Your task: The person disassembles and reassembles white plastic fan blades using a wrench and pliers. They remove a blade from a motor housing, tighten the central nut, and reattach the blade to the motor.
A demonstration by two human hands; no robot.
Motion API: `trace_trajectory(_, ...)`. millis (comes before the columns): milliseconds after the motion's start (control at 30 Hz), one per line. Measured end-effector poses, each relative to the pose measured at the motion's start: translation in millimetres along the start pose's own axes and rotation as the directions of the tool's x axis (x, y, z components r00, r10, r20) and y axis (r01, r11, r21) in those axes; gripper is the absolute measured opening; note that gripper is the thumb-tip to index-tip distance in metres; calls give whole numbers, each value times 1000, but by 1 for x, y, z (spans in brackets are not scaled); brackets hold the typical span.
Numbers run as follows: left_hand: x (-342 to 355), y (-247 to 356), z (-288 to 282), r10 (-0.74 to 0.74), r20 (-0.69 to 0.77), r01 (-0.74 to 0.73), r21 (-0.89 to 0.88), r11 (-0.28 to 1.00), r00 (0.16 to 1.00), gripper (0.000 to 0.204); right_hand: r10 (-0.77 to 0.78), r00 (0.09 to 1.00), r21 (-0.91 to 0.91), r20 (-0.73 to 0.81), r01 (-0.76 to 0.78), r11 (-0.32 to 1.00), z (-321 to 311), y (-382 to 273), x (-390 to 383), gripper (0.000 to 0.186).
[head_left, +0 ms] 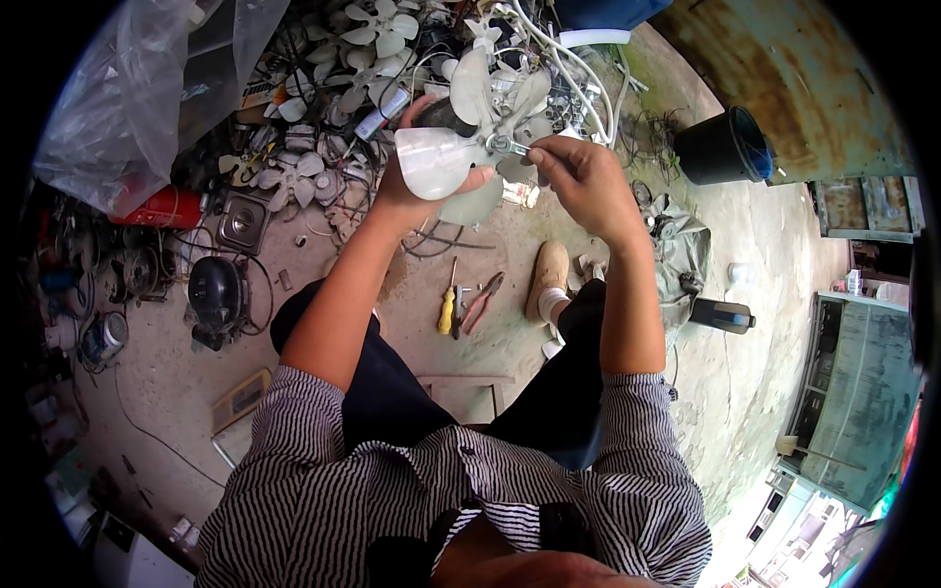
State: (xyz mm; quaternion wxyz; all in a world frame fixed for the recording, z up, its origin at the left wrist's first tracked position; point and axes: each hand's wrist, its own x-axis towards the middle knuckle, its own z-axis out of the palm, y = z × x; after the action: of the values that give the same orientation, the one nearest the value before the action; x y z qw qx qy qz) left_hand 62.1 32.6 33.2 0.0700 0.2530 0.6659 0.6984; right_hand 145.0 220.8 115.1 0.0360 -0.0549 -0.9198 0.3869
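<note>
In front of me, my left hand (404,191) grips a metal fan (431,162) from behind, its thumb across the lower edge of one blade. Several pale blades spread from the hub, and a dark rounded body, apparently the motor (443,116), shows partly behind them. My right hand (594,188) pinches the end of a small shiny wrench (508,145), whose ring-shaped head sits at the fan's hub. On the ground below lie a screwdriver with a yellow handle (447,314) and red-handled pliers (481,304). Another small tool between these two is hard to make out.
A heap of fan blades (382,27), motors and cables fills the far left. Left of my legs sits a black compressor (218,299). At the right are a black bucket (723,147), a grey-green sheet (676,245) and a dark container (722,316).
</note>
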Motion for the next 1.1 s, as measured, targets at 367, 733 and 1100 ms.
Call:
trace_trajectory(367, -1, -2, 5, -383, 37, 373, -324, 870, 923, 50, 92, 951, 611, 295, -262, 747, 9, 0, -1, 25)
trace_trajectory(733, 3, 3, 1, -333, -12, 300, -405, 864, 943, 34, 49, 920, 624, 389, -303, 721, 24, -12, 1, 28)
trace_trajectory(1100, 1, 1, -2, -275, 8, 262, -339, 904, 961, 33, 27, 951, 593, 309, -215, 776, 24, -13, 6, 28)
